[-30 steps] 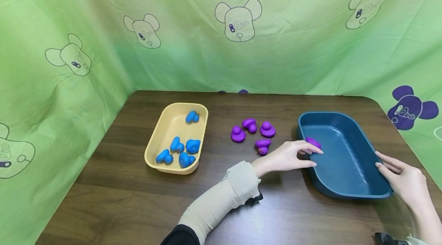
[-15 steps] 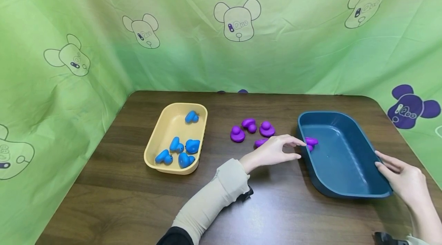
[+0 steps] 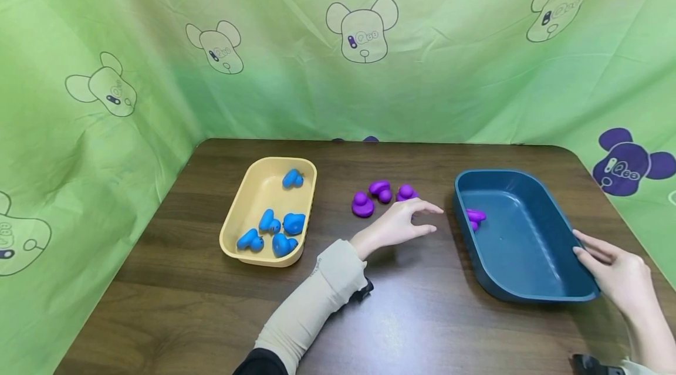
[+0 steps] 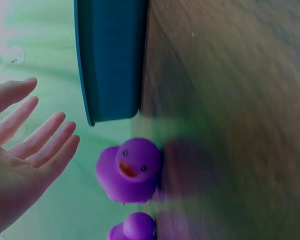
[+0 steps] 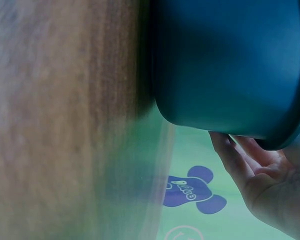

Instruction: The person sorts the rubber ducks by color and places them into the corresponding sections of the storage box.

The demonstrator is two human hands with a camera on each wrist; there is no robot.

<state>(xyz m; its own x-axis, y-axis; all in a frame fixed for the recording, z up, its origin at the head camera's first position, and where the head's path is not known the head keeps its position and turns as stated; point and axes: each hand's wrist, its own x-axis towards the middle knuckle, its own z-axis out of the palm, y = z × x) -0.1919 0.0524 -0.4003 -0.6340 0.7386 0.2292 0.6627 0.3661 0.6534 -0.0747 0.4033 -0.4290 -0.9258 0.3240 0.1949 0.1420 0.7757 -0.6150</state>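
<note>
My left hand [image 3: 395, 226], fingers spread and holding nothing, hovers over the table beside several purple rubber ducks. Three of them show: a left duck [image 3: 362, 205], a rear duck [image 3: 380, 189] and one partly covered duck [image 3: 405, 192]; the hand hides another in the head view. An orange beak faces the left wrist camera on a purple duck [image 4: 130, 170]. At the right, my right hand [image 3: 618, 275] holds the blue basin [image 3: 528, 246] at its right rim, with fingers against the outer wall. Inside the basin, a purple duck [image 3: 476, 216] lies by the left wall.
A yellow tray [image 3: 240, 205] stands at the left with several blue ducks [image 3: 285, 245] inside. Behind and around the wooden table [image 3: 174, 293] hangs a green curtain [image 3: 285, 99] printed with mouse-like heads.
My left hand has let go of a purple duck inside the basin and moved back left, over the ducks on the table. The right hand has stayed at the basin rim.
</note>
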